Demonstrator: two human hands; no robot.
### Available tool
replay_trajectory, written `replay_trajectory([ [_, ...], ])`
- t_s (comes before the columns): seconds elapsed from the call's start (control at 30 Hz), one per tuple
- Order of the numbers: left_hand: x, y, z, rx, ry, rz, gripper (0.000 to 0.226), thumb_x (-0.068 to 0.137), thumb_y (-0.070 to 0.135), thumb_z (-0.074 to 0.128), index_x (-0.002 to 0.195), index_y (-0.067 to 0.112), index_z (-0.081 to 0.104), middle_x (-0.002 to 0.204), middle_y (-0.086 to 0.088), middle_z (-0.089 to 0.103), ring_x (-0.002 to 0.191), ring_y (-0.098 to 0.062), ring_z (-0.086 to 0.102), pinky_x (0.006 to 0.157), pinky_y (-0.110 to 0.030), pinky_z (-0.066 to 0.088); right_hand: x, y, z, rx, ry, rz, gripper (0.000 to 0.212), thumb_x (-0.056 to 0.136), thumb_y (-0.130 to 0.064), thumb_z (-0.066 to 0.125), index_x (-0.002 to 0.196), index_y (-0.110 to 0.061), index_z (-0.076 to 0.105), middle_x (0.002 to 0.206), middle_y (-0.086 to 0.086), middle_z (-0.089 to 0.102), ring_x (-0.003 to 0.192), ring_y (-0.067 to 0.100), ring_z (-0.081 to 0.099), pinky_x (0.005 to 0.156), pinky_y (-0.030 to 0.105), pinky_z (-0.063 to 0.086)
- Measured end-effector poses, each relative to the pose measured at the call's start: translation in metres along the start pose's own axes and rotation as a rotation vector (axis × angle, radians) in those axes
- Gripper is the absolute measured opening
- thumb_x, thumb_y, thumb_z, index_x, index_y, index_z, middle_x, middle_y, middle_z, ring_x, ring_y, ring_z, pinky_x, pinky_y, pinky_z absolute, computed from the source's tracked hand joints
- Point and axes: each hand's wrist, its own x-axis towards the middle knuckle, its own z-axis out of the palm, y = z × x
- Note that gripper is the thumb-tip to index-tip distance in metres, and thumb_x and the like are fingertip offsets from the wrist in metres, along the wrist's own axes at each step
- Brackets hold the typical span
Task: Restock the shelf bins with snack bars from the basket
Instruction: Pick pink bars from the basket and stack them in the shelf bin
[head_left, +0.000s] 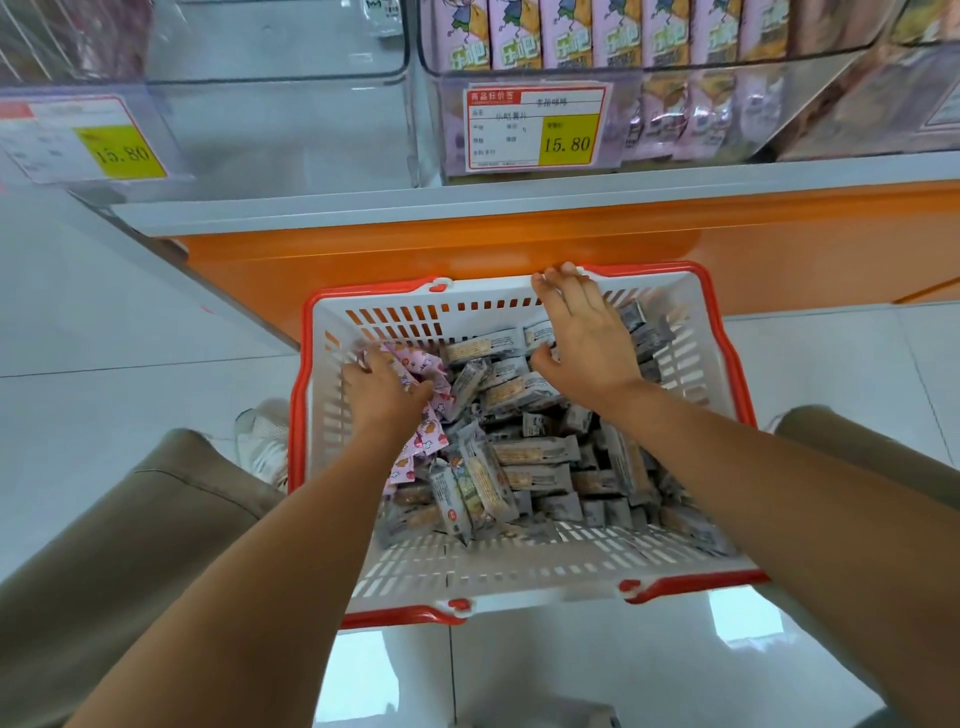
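Note:
A white basket with a red rim (519, 566) stands on the floor in front of me, holding several grey-wrapped snack bars (535, 452) and, on its left side, several pink-wrapped ones (421, 447). My left hand (382, 395) is down in the basket's left side, fingers curled around pink wrappers. My right hand (587, 338) hovers flat over the grey bars at the far side, fingers straight, tips near the far rim. Above, a clear shelf bin (291, 130) has almost nothing in it, and the bin to its right (675, 104) holds pink packs.
An orange shelf base (467, 244) runs behind the basket. Price tags reading 15.80 (535, 130) hang on the bin fronts. My knees in khaki trousers (156, 499) flank the basket on a white tiled floor (130, 322).

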Motion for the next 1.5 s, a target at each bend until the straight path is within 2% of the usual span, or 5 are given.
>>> replay_trajectory([
  [0.43, -0.027, 0.008, -0.04, -0.016, 0.048, 0.041, 0.049, 0.09, 0.006, 0.059, 0.137, 0.014, 0.048, 0.103, -0.006, 0.062, 0.073, -0.013, 0.06, 0.057, -0.023, 0.051, 0.006, -0.002, -0.029, 0.062, -0.196, 0.027, 0.076, 0.091, -0.033, 0.06, 0.153, -0.013, 0.022, 0.16, 0.005, 0.018, 0.149, 0.023, 0.008, 0.117, 0.04, 0.023],
  [0.7, -0.087, 0.045, -0.096, -0.016, 0.034, 0.579, 0.047, 0.082, -0.005, 0.061, 0.125, 0.013, 0.061, 0.125, -0.007, 0.062, 0.115, -0.021, 0.056, 0.097, -0.031, 0.046, -0.016, -0.045, -0.081, 0.462, -0.273, -0.229, 0.07, 0.088, -0.04, 0.068, 0.148, -0.026, 0.035, 0.155, -0.004, 0.03, 0.134, 0.012, 0.038, 0.108, 0.026, 0.032],
  [1.0, -0.137, 0.119, -0.149, -0.102, 0.38, 0.905, 0.038, 0.081, 0.002, 0.06, 0.118, 0.006, 0.051, 0.114, -0.011, 0.056, 0.106, -0.024, 0.05, 0.084, -0.026, 0.039, -0.035, -0.044, -0.178, 0.412, 0.084, -0.267, 0.053, 0.099, -0.025, 0.055, 0.148, -0.021, 0.036, 0.136, -0.001, 0.052, 0.115, 0.014, 0.05, 0.085, 0.024, 0.036],
  [1.17, -0.136, 0.14, -0.193, 0.067, 0.67, 0.839, 0.052, 0.079, 0.012, 0.065, 0.128, 0.004, 0.05, 0.127, -0.016, 0.049, 0.117, -0.033, 0.044, 0.099, -0.037, 0.035, -0.027, -0.032, -0.225, 0.538, 0.385, -0.117, 0.04, 0.093, -0.016, 0.055, 0.133, -0.009, 0.054, 0.121, 0.011, 0.057, 0.102, 0.018, 0.052, 0.087, 0.035, 0.045],
  [1.5, -0.091, 0.166, -0.236, 0.281, 0.493, 0.77, 0.06, 0.103, 0.03, 0.036, 0.153, 0.004, 0.015, 0.161, -0.013, 0.012, 0.148, -0.026, 0.012, 0.121, -0.034, 0.011, 0.059, -0.043, -0.256, 0.583, 0.408, 0.072, 0.04, 0.091, -0.017, 0.063, 0.129, -0.009, 0.055, 0.109, 0.006, 0.064, 0.1, 0.02, 0.059, 0.083, 0.033, 0.048],
])
